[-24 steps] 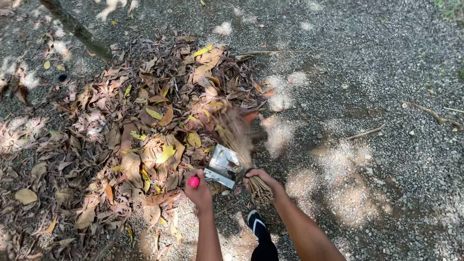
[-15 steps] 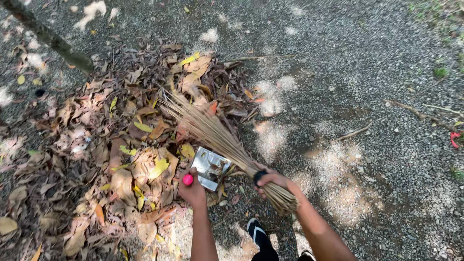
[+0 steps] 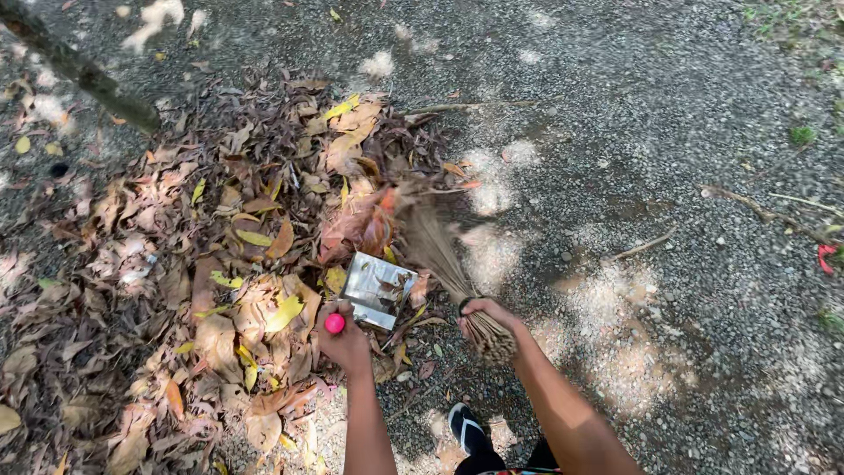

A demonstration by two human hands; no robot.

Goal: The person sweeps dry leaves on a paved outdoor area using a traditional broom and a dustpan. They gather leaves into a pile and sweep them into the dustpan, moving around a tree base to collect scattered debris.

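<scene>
Just below the centre of the frame, the left hand (image 3: 345, 343) is closed around the pink-tipped handle (image 3: 335, 323) of a small metal dustpan (image 3: 378, 288). The dustpan rests on the gravel ground (image 3: 668, 158) at the right edge of the big pile of dry leaves (image 3: 220, 255) that fills the left half of the frame. A few brown leaves and stems lie on the pan's shiny surface; how much it holds is hard to tell. To its right, the right hand (image 3: 489, 314) is clamped on the bound end of a stick broom (image 3: 435, 251), whose bristles fan up and left into the leaves just above the dustpan. A sandalled foot (image 3: 464, 429) shows at the bottom edge.
</scene>
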